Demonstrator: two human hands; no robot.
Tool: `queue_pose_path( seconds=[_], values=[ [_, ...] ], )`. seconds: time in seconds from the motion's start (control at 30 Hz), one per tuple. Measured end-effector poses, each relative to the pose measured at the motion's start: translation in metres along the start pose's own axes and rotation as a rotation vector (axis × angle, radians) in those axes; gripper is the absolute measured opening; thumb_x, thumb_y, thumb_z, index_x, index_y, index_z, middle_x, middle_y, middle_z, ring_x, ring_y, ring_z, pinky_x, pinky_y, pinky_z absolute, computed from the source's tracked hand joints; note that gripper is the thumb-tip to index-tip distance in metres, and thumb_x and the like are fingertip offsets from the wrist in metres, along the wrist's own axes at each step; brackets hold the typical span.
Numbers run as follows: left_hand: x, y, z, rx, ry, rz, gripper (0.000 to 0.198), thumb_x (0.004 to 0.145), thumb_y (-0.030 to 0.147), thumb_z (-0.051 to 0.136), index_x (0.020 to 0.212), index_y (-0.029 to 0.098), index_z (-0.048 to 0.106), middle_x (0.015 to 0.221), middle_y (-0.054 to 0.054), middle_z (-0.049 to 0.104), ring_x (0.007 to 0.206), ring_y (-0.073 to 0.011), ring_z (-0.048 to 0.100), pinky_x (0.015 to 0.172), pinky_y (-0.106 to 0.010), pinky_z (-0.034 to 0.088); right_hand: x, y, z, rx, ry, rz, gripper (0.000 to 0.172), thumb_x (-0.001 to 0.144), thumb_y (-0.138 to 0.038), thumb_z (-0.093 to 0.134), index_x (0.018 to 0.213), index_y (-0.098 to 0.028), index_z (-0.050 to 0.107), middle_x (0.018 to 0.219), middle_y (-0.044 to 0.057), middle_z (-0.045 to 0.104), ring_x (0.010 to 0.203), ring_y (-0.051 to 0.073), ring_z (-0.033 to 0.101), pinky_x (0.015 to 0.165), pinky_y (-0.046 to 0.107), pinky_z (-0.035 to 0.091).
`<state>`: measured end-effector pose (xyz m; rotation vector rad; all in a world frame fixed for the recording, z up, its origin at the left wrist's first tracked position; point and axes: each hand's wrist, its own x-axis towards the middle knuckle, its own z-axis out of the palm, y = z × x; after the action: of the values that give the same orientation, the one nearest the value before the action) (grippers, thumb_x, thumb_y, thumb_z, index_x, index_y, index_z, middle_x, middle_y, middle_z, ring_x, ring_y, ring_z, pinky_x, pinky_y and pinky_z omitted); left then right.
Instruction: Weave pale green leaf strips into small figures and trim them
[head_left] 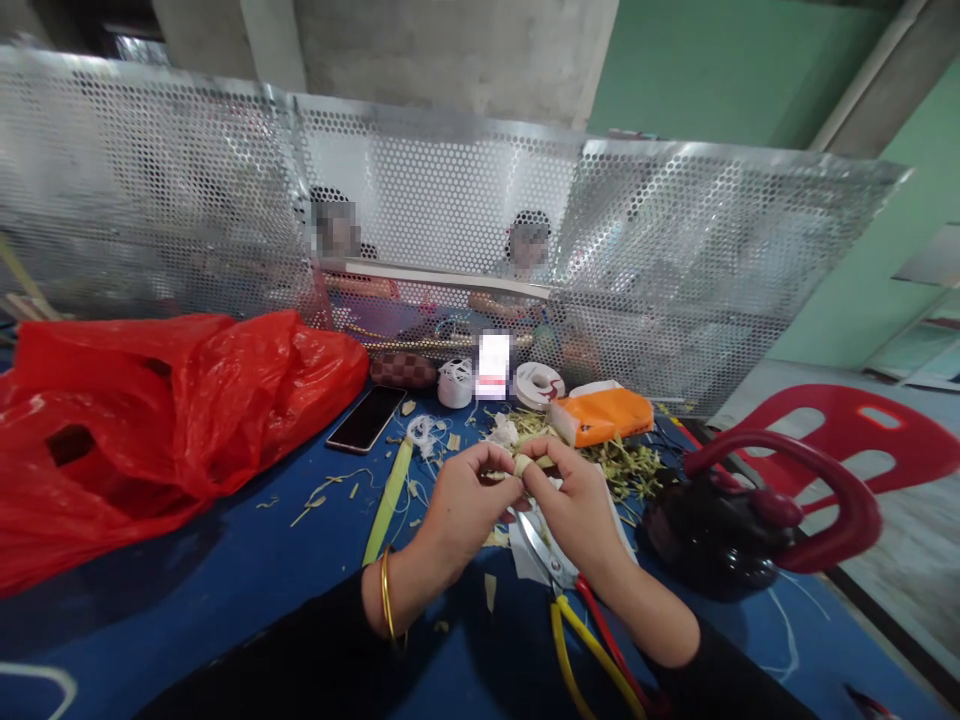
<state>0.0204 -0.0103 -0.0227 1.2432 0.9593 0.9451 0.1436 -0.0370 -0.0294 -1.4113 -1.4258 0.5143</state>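
Note:
My left hand (469, 505) and my right hand (576, 505) meet over the middle of the table, fingertips pinched together. Between them is a small pale-green piece (520, 464) that looks like folded leaf strip; the fingers cover most of it. Under my right wrist lies a pair of scissors (553, 568) with metal blades. Yellow handles and a red handle extend towards me; whether they all belong to one tool I cannot tell. A flat green leaf strip (390, 500) lies left of my left hand. Dry greenish scraps (634, 468) are piled beyond my right hand.
A red plastic bag (172, 400) covers the left side of the blue table (247, 620). Behind my hands are a dark phone (366, 418), a lit phone (493, 362), a white spool (455, 384), a tape roll (539, 385) and an orange packet (604, 415). A dark kettle (712, 535) stands right.

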Motion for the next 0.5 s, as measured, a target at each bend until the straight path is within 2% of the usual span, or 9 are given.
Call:
queue_pose_path(
  seconds=[0.27, 0.4, 0.5],
  values=[
    [-0.002, 0.0, 0.001, -0.087, -0.017, 0.016, 0.012, 0.063, 0.012, 0.064, 0.07, 0.016, 0.055, 0.059, 0.004, 0.06, 0.057, -0.0121, 0.063, 0.052, -0.021, 0.05, -0.002, 0.005, 0.001, -0.088, 0.083, -0.11, 0.009, 0.081, -0.021, 0.052, 0.075, -0.02, 0.059, 0.074, 0.001, 0.06, 0.069, 0.017, 0.055, 0.064, 0.027, 0.041],
    [-0.006, 0.0, 0.003, -0.122, -0.024, 0.044, 0.013, 0.063, 0.011, 0.063, 0.07, 0.016, 0.054, 0.059, 0.005, 0.06, 0.055, -0.0113, 0.062, 0.052, -0.02, 0.049, -0.005, 0.002, 0.003, -0.07, 0.129, -0.108, 0.009, 0.081, -0.023, 0.053, 0.074, -0.02, 0.058, 0.069, -0.001, 0.056, 0.065, 0.016, 0.052, 0.061, 0.027, 0.04],
    [-0.009, 0.002, 0.003, -0.144, -0.025, 0.102, 0.014, 0.064, 0.013, 0.066, 0.071, 0.016, 0.054, 0.059, 0.005, 0.061, 0.055, -0.0115, 0.063, 0.053, -0.021, 0.05, -0.006, -0.005, 0.001, -0.021, 0.111, -0.093, 0.008, 0.081, -0.023, 0.053, 0.074, -0.021, 0.057, 0.068, -0.001, 0.055, 0.063, 0.015, 0.051, 0.059, 0.026, 0.04]
  ],
)
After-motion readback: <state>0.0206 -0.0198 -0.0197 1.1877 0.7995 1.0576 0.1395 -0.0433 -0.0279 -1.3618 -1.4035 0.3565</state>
